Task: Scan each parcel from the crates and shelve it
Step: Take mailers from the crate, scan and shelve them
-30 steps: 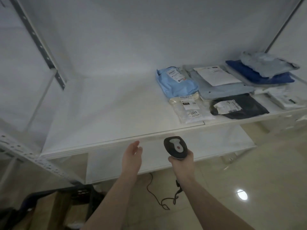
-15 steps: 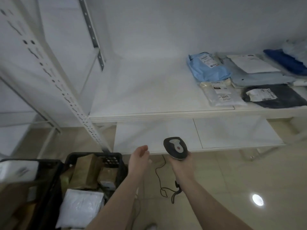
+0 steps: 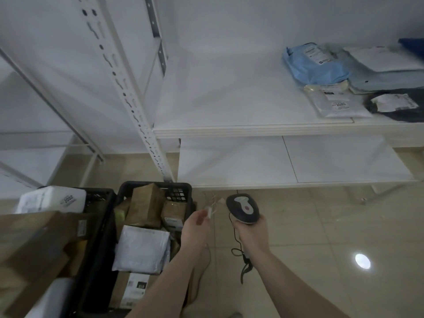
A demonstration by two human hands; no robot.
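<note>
1. The white metal shelving unit [image 3: 252, 130] takes up most of the room in front of me, with a perforated upright post [image 3: 128, 97] running down to the tan tiled floor [image 3: 321, 237].
2. Its upper white shelf board carries a cluster of parcels at the right end; a lower board sits beneath it, close to the floor.
3. A black plastic crate [image 3: 156, 187] stands on the floor at the foot of the post, packed with parcels. A second black crate [image 3: 101, 196] stands just to its left.
4. In the left crate a large brown cardboard box [image 3: 34, 239] fills the near part, and a white foam-like parcel marked 2002 [image 3: 52, 198] lies behind it.
5. In the right crate a white plastic mailer bag [image 3: 142, 251] lies on top, with a tall brown cardboard box [image 3: 144, 205] behind it.
6. On the shelf, a crumpled light blue plastic mailer [image 3: 314, 65] lies next to a grey-blue flat mailer with a white sheet [image 3: 385, 72]; in front lie a clear bag with labels [image 3: 335, 102] and a black mailer [image 3: 403, 106].
7. The right hand [image 3: 251, 230] grips a black and grey handheld barcode scanner [image 3: 242, 208] over the floor, its black cable [image 3: 238, 249] dangling below.
8. The left hand [image 3: 197, 228] hovers at the right crate's edge, holding nothing; its blurred fingers look loose and open.
</note>
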